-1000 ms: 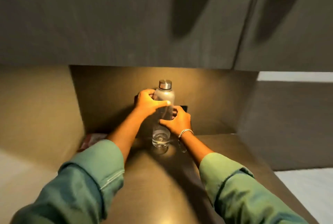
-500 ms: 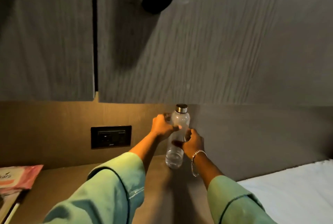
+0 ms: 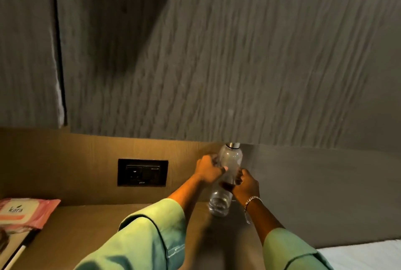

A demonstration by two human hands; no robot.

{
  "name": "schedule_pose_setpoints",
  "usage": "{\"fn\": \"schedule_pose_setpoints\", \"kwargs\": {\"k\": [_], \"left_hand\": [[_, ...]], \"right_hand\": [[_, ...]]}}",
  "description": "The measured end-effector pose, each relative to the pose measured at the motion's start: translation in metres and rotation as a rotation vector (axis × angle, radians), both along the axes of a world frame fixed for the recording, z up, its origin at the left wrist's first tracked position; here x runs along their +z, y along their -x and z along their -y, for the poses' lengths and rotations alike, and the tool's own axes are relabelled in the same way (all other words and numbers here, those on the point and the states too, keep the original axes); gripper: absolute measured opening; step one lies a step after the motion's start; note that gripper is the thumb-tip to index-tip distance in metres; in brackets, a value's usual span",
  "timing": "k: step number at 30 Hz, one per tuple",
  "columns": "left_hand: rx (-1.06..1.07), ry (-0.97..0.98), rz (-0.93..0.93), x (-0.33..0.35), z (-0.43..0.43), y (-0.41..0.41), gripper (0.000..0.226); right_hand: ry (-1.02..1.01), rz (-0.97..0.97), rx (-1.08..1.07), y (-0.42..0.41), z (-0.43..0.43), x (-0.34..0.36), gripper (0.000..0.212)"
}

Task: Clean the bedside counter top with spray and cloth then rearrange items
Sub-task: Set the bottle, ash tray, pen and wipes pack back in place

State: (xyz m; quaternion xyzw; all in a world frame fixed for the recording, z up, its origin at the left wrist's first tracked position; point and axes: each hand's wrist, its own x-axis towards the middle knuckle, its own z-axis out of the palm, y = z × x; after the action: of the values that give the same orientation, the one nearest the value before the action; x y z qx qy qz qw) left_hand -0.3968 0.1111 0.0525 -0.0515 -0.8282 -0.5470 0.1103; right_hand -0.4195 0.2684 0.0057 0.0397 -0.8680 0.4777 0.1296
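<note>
A clear plastic water bottle (image 3: 230, 159) with a metal cap stands upright on the wooden bedside counter top (image 3: 91, 228), in the back right corner against the wall. A little water sits in its base. My left hand (image 3: 208, 171) wraps the bottle's upper body from the left. Lower down, my right hand (image 3: 246, 185), with a chain bracelet on the wrist, grips it from the right. Both sleeves are green. No spray or cloth is in view.
A pink pack of wipes (image 3: 23, 213) lies at the counter's left edge, on top of other flat items. A black socket plate (image 3: 142, 172) is set in the back panel. Grey cabinet doors (image 3: 217, 63) hang overhead. A white bed (image 3: 366, 254) lies at the lower right.
The view has swung left and up, bringing the socket and the wipes pack into sight. The bottle now stands in the back right corner with both hands still on it.
</note>
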Motion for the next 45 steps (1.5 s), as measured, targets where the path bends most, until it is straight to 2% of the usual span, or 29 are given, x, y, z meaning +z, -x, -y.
{"fn": "schedule_pose_setpoints", "kwargs": {"k": [5,9,11,14,16,19,22,26,31,34,36,38,42,45], "left_hand": [[0.096,-0.002,0.050,-0.004,0.025,-0.032,0.057],[0.236,-0.031,0.062,-0.016,0.081,-0.077,0.046],[0.333,-0.057,0.062,-0.026,0.117,-0.099,0.038],[0.463,-0.104,0.059,-0.042,0.180,-0.133,0.031],[0.576,-0.106,0.065,-0.048,0.224,-0.158,0.028],[0.744,-0.041,0.093,-0.058,0.287,-0.202,0.024],[0.848,0.096,0.161,-0.069,0.343,-0.243,0.026],[0.894,0.363,0.360,-0.083,0.393,-0.283,0.037],[0.831,0.471,0.388,-0.096,0.401,-0.294,0.037],[0.858,0.430,0.425,-0.102,0.396,-0.291,0.040],[0.898,0.386,0.425,-0.103,0.394,-0.291,0.036],[0.938,0.348,0.429,-0.104,0.395,-0.291,0.033],[1.030,0.250,0.499,-0.102,0.392,-0.289,0.030],[1.065,0.161,0.521,-0.101,0.389,-0.289,0.030]], "right_hand": [[-0.065,-0.022,-0.111,-0.012,0.011,-0.009,0.057],[0.070,-0.045,-0.346,-0.039,0.038,-0.032,0.076],[0.139,-0.100,-0.378,-0.067,0.069,-0.047,0.070],[0.294,-0.058,-0.164,-0.116,0.137,-0.069,0.057],[0.312,0.097,0.009,-0.145,0.188,-0.072,0.042],[0.216,0.306,0.269,-0.188,0.266,-0.069,0.013],[0.043,0.367,0.414,-0.219,0.338,-0.068,0.014],[-0.061,0.475,0.474,-0.239,0.407,-0.075,0.022],[-0.219,0.449,0.440,-0.243,0.432,-0.074,0.038],[-0.252,0.396,0.434,-0.242,0.435,-0.068,0.034],[-0.262,0.325,0.472,-0.237,0.441,-0.063,0.020],[-0.269,0.280,0.499,-0.232,0.452,-0.058,0.031],[-0.305,0.336,0.496,-0.224,0.470,-0.055,0.030],[-0.258,0.370,0.476,-0.219,0.468,-0.058,0.024]]}}
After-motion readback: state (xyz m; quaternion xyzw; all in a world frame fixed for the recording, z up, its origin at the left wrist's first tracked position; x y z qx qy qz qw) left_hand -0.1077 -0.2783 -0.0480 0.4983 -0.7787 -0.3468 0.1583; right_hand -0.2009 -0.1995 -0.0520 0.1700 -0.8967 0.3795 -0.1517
